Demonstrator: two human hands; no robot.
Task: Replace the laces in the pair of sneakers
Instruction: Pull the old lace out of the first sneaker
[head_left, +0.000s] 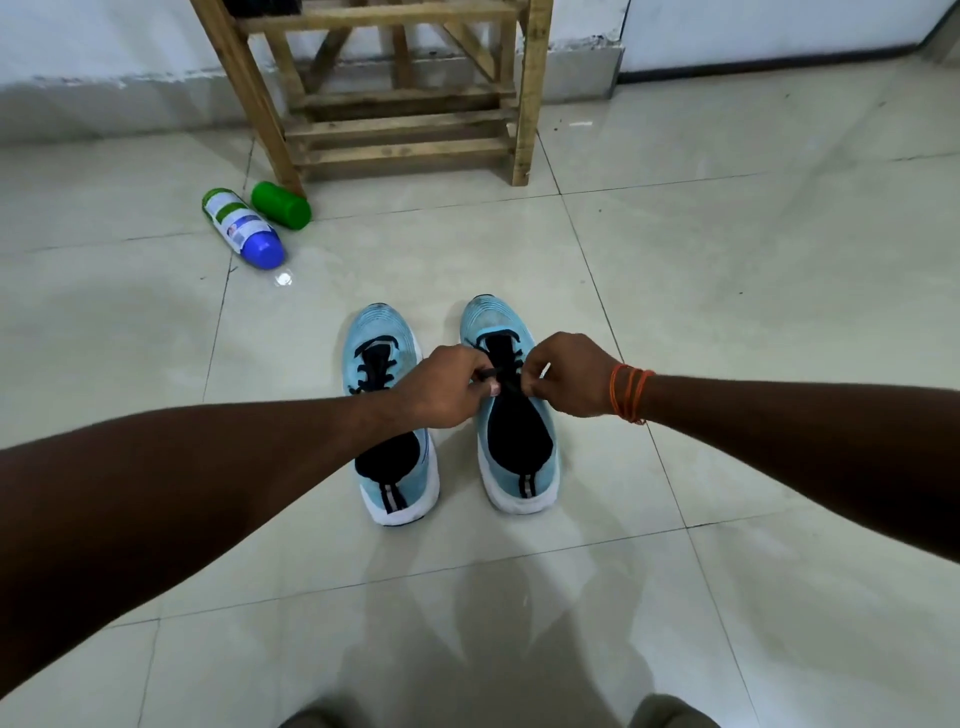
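Two light blue sneakers with white soles stand side by side on the tiled floor, toes pointing away from me. The left sneaker (384, 332) shows black lacing across its front. Over the right sneaker (519, 441) both hands meet at the tongue. My left hand (447, 387) pinches the black lace (497, 375) from the left. My right hand (566, 376), with orange threads round its wrist, pinches the same lace from the right. The fingers hide most of the right sneaker's eyelets.
A wooden rack (400, 88) stands against the wall ahead. A white bottle with a blue cap (241, 228) and a green container (280, 204) lie on the floor at its left foot. My knees (670, 712) show at the bottom edge.
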